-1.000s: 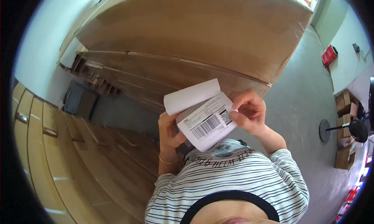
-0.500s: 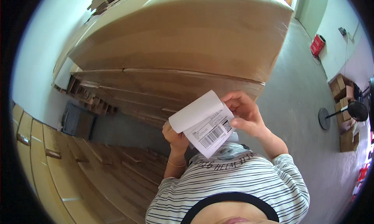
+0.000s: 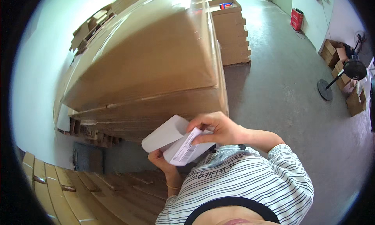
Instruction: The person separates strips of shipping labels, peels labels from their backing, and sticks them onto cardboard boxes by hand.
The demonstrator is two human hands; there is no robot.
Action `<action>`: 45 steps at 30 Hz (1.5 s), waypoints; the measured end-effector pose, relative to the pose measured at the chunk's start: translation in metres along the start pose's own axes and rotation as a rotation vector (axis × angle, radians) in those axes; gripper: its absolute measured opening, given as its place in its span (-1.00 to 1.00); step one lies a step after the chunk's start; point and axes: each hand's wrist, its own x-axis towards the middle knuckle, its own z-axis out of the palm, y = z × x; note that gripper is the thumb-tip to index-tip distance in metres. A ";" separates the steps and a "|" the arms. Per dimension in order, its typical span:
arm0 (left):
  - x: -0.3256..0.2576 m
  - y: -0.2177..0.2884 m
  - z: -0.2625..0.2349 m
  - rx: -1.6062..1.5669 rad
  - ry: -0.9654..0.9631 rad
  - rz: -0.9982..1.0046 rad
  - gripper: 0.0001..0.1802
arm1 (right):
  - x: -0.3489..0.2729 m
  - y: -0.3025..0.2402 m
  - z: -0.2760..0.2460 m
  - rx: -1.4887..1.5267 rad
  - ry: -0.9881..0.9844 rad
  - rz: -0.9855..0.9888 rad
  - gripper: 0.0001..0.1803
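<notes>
A sheaf of white printed labels (image 3: 181, 150) with barcodes is held in front of my striped shirt. Its top white sheet (image 3: 166, 133) is curled back to the left. My left hand (image 3: 159, 159) grips the sheaf from below at its left side, its fingers partly hidden behind the paper. With thumb and fingers closed, my right hand (image 3: 218, 128) pinches a label along its right edge and bends it up. Whether that label has come away from the sheaf, I cannot tell.
Large brown cartons (image 3: 144, 64) in clear film stand stacked right ahead. More cartons (image 3: 236, 39) rise beyond, and others (image 3: 58, 186) lie at lower left. A black fan (image 3: 353, 70), open boxes (image 3: 356, 102) and a red container (image 3: 297, 19) stand along the right.
The view has swung to the right, bringing more floor and the farther cartons in. My right hand has moved left over the labels and now bends one up; the barcode is mostly turned away.
</notes>
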 end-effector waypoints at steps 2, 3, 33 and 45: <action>-0.006 -0.004 0.002 -0.048 0.010 -0.167 -0.65 | -0.006 -0.006 -0.009 -0.097 -0.112 -0.096 -0.65; -0.009 -0.004 0.004 -0.065 0.006 -0.190 -0.64 | -0.006 -0.006 -0.012 -0.095 -0.139 -0.161 -0.66; -0.027 0.068 -0.094 0.108 0.162 0.276 -0.39 | -0.087 -0.006 -0.124 0.229 -0.218 -0.510 -0.71; -0.009 0.084 -0.003 -0.551 -0.342 0.359 -0.61 | -0.088 -0.006 -0.125 0.131 -0.193 -0.490 -0.70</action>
